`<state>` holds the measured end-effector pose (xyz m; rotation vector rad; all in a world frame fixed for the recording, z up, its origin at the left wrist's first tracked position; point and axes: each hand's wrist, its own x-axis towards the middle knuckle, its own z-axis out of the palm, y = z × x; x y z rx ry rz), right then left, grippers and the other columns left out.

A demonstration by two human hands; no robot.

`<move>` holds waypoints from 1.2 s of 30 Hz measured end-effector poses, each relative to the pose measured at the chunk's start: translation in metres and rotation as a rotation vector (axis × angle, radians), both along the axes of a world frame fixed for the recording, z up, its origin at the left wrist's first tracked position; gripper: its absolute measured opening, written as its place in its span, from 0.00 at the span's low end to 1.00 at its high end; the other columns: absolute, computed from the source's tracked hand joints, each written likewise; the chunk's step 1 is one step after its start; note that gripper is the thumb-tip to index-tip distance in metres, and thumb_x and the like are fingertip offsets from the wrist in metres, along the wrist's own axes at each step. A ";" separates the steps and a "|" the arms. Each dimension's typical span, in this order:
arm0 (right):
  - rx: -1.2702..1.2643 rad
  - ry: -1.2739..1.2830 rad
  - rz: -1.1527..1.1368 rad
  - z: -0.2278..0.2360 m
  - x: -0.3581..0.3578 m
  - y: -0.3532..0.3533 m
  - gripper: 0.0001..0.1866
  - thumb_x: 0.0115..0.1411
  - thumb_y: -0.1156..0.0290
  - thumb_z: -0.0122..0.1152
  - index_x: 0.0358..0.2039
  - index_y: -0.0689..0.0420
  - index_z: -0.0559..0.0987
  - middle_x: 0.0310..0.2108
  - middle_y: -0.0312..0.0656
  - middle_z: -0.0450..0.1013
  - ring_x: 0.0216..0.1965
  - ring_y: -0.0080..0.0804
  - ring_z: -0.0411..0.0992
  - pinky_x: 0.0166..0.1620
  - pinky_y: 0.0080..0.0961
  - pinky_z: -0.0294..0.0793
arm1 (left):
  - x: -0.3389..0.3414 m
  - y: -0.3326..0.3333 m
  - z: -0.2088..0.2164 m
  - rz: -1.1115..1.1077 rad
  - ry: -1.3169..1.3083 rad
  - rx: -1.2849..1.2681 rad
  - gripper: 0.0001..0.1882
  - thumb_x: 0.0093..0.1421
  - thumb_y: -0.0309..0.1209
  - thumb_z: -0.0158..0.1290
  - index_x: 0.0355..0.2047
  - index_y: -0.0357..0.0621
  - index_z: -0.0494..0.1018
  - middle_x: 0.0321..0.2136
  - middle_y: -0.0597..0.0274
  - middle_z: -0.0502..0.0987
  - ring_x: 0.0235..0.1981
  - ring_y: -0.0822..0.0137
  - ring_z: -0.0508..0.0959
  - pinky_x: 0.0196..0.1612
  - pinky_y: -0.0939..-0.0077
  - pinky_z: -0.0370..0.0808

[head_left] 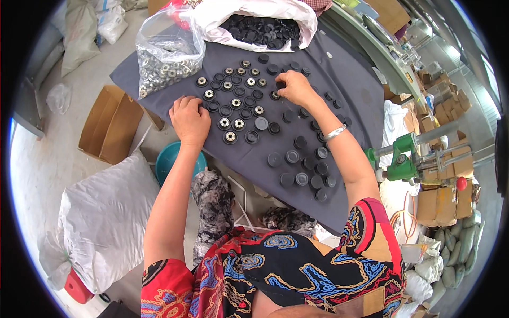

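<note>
My right hand [297, 89] is over the far part of the dark cloth, thumb and fingers pinched on a small black cap [280, 85]. Just below those fingertips lies a black cap with a metal bearing [275, 95] in it. My left hand [190, 121] rests at the table's left edge, fingers curled together; whatever they hold is hidden. Between the hands, several black caps lie hollow side up, some with a shiny bearing [236, 103] in the middle, others like this bare cap [245, 113]. Plain black caps [300, 142] are scattered towards the right and near side.
A clear bag of metal bearings [168, 66] stands at the far left of the table, beside a white sack of black caps [260, 32]. Left of the table are an open cardboard box [110, 124], a teal basin [177, 159] and a large white sack [106, 217]. A green metal device [401, 159] stands right.
</note>
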<state>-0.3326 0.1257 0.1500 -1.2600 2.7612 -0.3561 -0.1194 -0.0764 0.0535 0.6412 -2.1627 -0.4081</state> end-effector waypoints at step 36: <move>-0.082 -0.164 0.131 -0.011 0.108 0.043 0.17 0.49 0.73 0.63 0.40 0.62 0.77 0.33 0.48 0.72 0.37 0.44 0.73 0.42 0.38 0.73 | 0.000 -0.001 -0.002 0.000 0.006 -0.006 0.07 0.49 0.27 0.54 0.29 0.45 0.79 0.37 0.64 0.79 0.48 0.58 0.73 0.55 0.59 0.65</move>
